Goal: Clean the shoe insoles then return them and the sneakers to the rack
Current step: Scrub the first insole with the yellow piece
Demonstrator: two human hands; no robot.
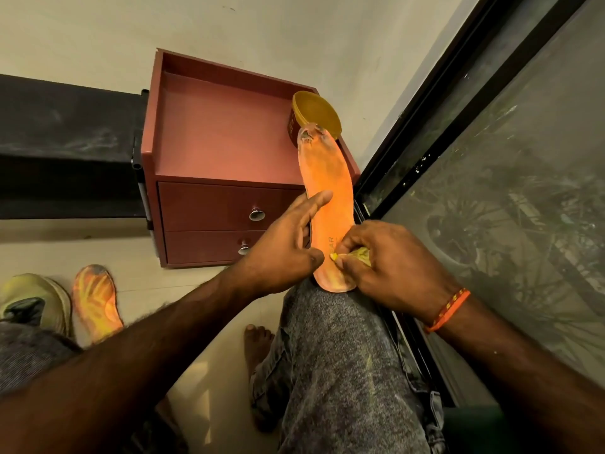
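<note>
At nine o'clock on the floor we see a green sneaker (36, 301) and, just beside it, a second orange insole (96, 306). Our left hand (288, 250), fingers straight, steadies the orange insole (329, 198) standing on our knee (330, 309). Our right hand (393, 260) pinches a yellow cloth (358, 255) against its heel. A yellow tub (316, 117) sits on the drawer cabinet (216, 136) at twelve.

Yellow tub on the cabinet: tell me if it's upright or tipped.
Tipped. The yellow tub lies on its side on the cabinet, its open mouth facing the camera.
</note>
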